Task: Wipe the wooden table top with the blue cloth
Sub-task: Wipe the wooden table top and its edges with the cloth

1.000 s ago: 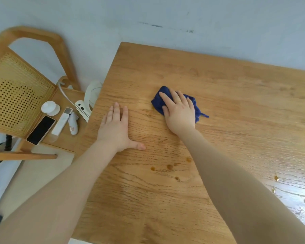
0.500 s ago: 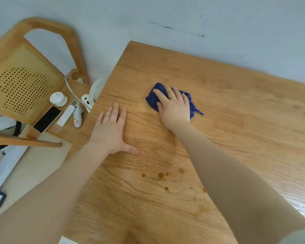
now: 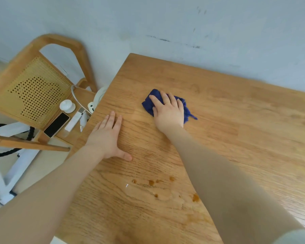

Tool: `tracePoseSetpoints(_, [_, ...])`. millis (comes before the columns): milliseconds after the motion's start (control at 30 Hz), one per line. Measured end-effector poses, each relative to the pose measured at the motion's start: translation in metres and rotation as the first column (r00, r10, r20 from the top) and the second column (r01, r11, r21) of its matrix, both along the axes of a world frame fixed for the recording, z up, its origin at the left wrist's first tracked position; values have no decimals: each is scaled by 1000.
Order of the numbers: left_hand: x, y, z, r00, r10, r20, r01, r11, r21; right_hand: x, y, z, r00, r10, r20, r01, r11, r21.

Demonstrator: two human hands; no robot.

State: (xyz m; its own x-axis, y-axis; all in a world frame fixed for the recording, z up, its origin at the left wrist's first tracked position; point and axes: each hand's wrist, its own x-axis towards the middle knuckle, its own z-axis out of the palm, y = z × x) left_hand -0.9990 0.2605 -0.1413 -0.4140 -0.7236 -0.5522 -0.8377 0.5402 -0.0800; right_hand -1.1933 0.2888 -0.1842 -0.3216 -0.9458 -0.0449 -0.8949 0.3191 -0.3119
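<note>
Right hand (image 3: 168, 114), fingers nearly straight, presses the bunched blue cloth (image 3: 151, 104) flat on the wooden table top (image 3: 236, 138), nearer its far-left corner than its middle; left hand (image 3: 107, 136) lies spread and flat by the left edge, holding nothing. Brown droplets (image 3: 151, 182) and a wet film towards the near edge are well apart from the cloth, so strokes kept at the far corner would probably miss them. A small crumpled cloth may smear rather than lift the spill.

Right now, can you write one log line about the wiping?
right hand: pressing blue cloth | left hand: flat on table | brown spots: unwiped
</note>
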Motion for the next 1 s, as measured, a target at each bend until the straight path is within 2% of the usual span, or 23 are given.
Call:
tracePoseSetpoints(133, [-1, 1, 3, 999, 9, -36, -9, 1000, 4, 39, 40, 4, 988, 154, 25, -153, 988, -34])
tracePoseSetpoints(233, [0, 1, 3, 996, 15, -90, -15, 1000, -4, 75, 74, 10, 930, 362, 67, -360, 932, -38])
tracePoseSetpoints(300, [2, 0, 2, 993, 8, -118, -9, 1000, -11, 65, 63, 8, 904, 423, 63, -422, 906, -21])
tracePoseSetpoints(367, [4, 1, 1, 990, -9, -137, 7, 1000, -15, 50, 38, 6, 934, 356, 39, -356, 934, -17])
tracePoseSetpoints(467, [9, 0, -4, 982, -42, -184, 40, 999, -16, 42, 2, 2, 999, 49, 5, -49, 999, -3])
tracePoseSetpoints(533, [24, -12, -5, 972, -103, -209, 98, 995, -37, 56, -11, 1, 996, -85, -7, 85, 996, 6])
tracePoseSetpoints(600, [50, -27, -1, 965, -153, -215, 148, 988, -39, 77, -12, 2, 990, -139, -6, 140, 990, 13])
tracePoseSetpoints(733, [104, -52, 3, 964, -162, -211, 169, 985, 17, 145, 6, 0, 998, 59, -4, -59, 998, -14])
tracePoseSetpoints(833, [120, -51, -2, 947, -143, -287, 166, 984, 58, 195, 13, 3, 978, 205, 35, -206, 978, 28])
tracePoseSetpoints(933, [122, -50, -6, 935, -88, -343, 112, 992, 50, 184, 0, 4, 945, 324, 34, -325, 944, 47])
tracePoseSetpoints(1000, [122, -51, -9, 927, -96, -364, 117, 993, 36, 163, -18, 2, 950, 311, -12, -311, 950, 7])
